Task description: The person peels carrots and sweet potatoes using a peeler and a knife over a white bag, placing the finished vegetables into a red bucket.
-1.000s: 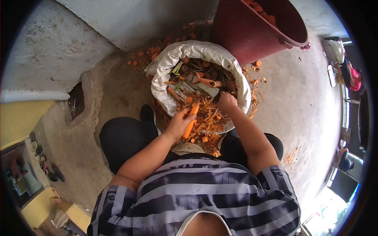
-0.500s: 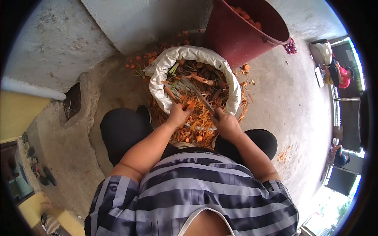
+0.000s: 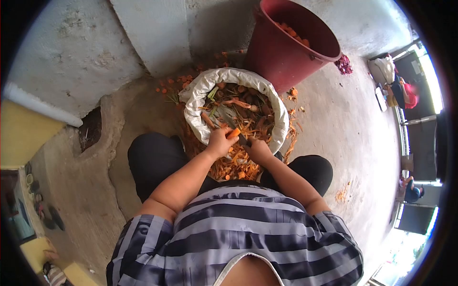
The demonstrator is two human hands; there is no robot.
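While my left hand [image 3: 218,144] has its grip clamped on a carrot [image 3: 233,133] above the near side of the sack [image 3: 194,114], my right hand [image 3: 260,151] grips a knife [image 3: 243,140] just beside it. If the carrot twists or the blade skids, I could nick my left fingers; too loose a pinch could drop it among the peelings [image 3: 238,167]. The sack sits on a rough, scrap-strewn floor [image 3: 329,119], close to a red bucket [image 3: 276,62] of orange pieces and a stained wall [image 3: 160,33]. Two people [image 3: 409,95] [image 3: 413,191] are well off to my right.
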